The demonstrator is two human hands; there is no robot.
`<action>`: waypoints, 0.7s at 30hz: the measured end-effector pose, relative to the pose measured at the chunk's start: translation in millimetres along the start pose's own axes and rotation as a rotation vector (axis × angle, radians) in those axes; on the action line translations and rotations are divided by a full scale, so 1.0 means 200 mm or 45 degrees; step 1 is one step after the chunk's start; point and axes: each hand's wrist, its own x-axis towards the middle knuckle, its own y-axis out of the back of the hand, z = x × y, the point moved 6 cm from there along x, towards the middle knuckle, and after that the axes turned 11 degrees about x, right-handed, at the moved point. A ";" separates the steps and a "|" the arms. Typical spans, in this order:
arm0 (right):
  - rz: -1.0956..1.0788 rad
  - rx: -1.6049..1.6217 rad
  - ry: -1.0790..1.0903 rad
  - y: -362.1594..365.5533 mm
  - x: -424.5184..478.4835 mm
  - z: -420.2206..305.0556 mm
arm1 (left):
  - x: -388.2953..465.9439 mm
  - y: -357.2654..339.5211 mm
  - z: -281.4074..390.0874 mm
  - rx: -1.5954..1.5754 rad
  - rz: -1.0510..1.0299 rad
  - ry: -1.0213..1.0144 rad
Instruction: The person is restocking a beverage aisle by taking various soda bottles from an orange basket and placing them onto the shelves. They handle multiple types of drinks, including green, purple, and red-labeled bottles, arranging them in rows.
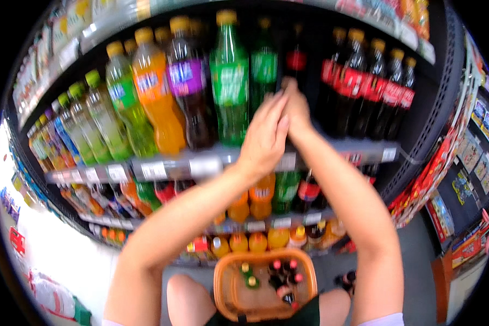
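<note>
My left hand (264,140) and my right hand (298,109) are close together at the front of the drinks shelf, palms turned towards each other. The left hand's fingers are straight; its palm side is hidden. Motion blurs the right hand's fingers, so I cannot tell whether anything is in them. Behind them stand a green soda bottle (264,65) and a dark cola bottle with a red label (296,61), set back in shadow. A larger green Sprite bottle (230,81) stands at the shelf front, left of my hands.
An orange plastic basket (219,281) sits below, between my knees, holding green bottles (250,277) and several dark cola bottles (285,273). Coca-Cola bottles (362,81) line the right; orange (157,98) and purple-labelled (186,77) bottles stand left. The shelf edge (165,169) carries price tags.
</note>
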 end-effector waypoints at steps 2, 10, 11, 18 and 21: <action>-0.034 0.500 0.232 0.10 -0.24 -0.18 | -0.13 0.22 0.16 -0.072 -0.021 -0.167; -0.631 0.667 -0.518 -0.03 -1.95 0.35 | -1.49 0.21 0.15 -0.272 -0.871 0.587; -0.673 0.646 -0.635 -0.12 -2.16 0.48 | -1.69 0.19 0.11 -0.166 -0.847 0.571; -0.960 -0.029 -0.653 -0.43 -2.85 0.86 | -2.81 0.02 0.03 -0.174 -1.403 1.410; -0.966 -0.110 -0.662 -0.54 -3.01 1.00 | -3.01 -0.04 0.07 -0.206 -1.500 1.586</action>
